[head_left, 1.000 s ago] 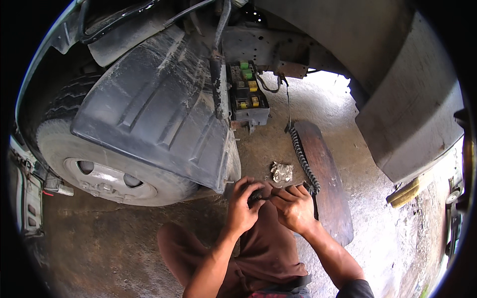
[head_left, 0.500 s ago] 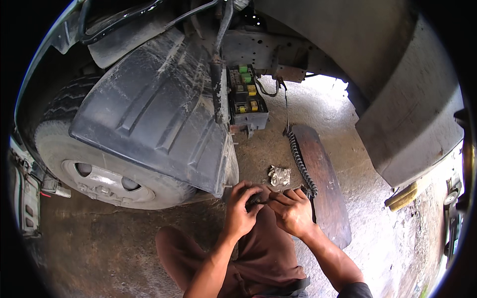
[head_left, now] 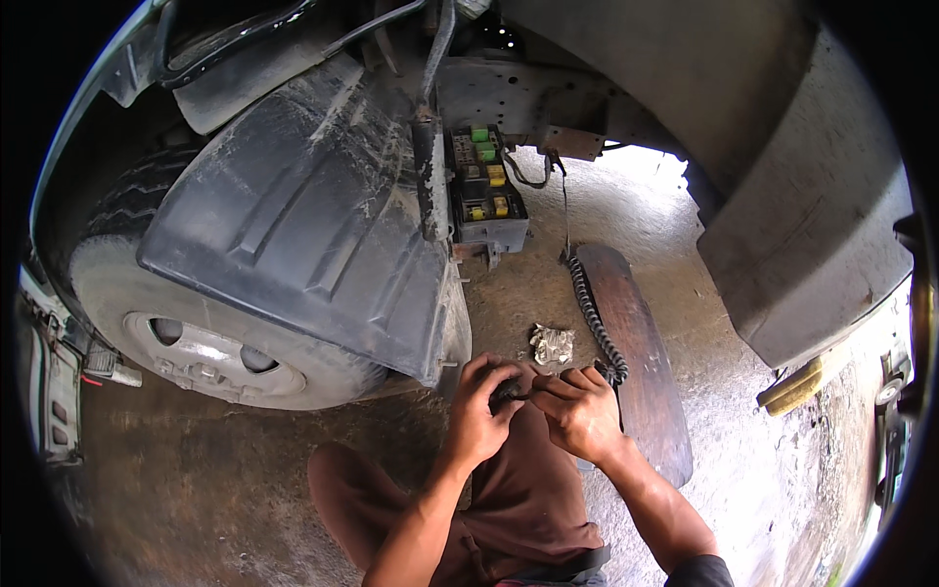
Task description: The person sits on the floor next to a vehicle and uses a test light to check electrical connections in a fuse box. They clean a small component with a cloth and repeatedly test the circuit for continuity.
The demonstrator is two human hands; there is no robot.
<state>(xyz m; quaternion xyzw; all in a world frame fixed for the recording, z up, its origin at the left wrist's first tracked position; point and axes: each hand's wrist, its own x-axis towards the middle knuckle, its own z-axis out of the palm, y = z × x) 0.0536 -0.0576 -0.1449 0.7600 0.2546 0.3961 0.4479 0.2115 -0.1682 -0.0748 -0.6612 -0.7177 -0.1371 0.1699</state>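
My left hand (head_left: pixel 479 416) is closed around a small dark part (head_left: pixel 509 391), mostly hidden by the fingers. Close beside it, my right hand (head_left: pixel 584 416) pinches something thin and dark that points toward that part; its kind is hidden. Both hands are held over my lap. A black coiled cable (head_left: pixel 595 318) hangs from a cord and ends right behind my right hand's knuckles; whether they touch is unclear. Just beyond the hands lies a crumpled piece of silvery foil (head_left: pixel 553 344).
A fuse box (head_left: pixel 492 230) with green and yellow pieces hangs on the vehicle frame ahead. To the left are a wheel (head_left: pixel 210 357) and its dark mudguard (head_left: pixel 293 215). A worn wooden board (head_left: pixel 636 362) lies on the right; a grey body panel (head_left: pixel 812 225) overhangs there.
My right hand has shifted very slightly, and a bit more of the dark part shows in my left hand. Otherwise the scene stays the same.
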